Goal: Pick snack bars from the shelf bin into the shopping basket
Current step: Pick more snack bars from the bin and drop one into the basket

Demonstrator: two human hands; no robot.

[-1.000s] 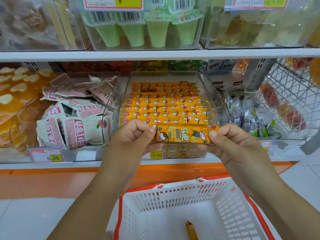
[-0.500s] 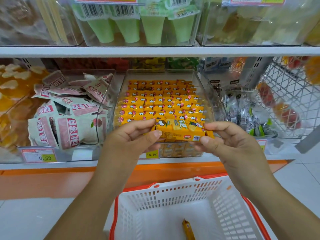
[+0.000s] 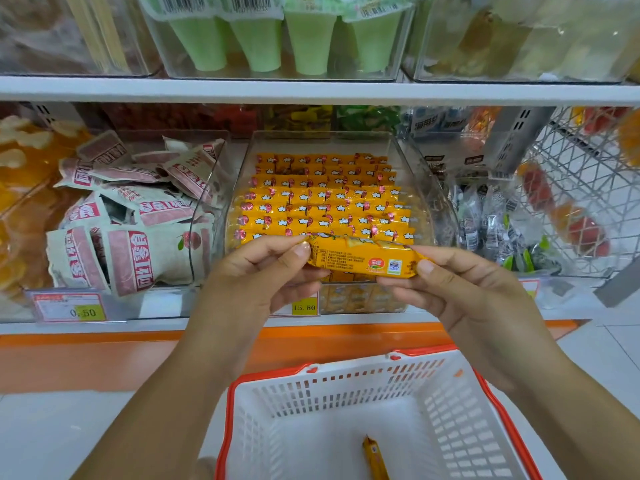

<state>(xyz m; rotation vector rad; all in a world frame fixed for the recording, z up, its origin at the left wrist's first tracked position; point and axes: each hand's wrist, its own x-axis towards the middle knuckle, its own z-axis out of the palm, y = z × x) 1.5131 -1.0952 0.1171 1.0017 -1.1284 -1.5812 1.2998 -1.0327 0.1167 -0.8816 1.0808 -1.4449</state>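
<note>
Two hands hold one yellow foil-wrapped snack bar just in front of the clear plastic shelf bin, about level with its front lip. Left hand pinches the bar's left end between thumb and curled forefinger. Right hand pinches the right end the same way, its other fingers loosely curled underneath.

Change over the last second: the bar rolls about its own long axis. A second ago the cartoon front face showed to the camera, and half a second ago it was mid-turn. Now the back face shows, with small print, a round red logo and a blue-white badge. Its place in front of the bin is roughly unchanged, and both hands pinch the same ends.

Judgement: this looks like a check of the pack, not the drop. The bar is picked and out of the bin, but not yet lowered.

White perforated plastic shopping basket with red rim sits below and in front of the bin and has one loose yellow bar on its floor. So likely one in, second in hand. Rows of matching yellow bars fill the bin behind the held one.

Long axis runs left to right, parallel to the bin's front lip, near level, right end a touch lower. Its ends point toward the bin's side walls, the flat back face tilts toward the camera, and the logos read upright.
</note>
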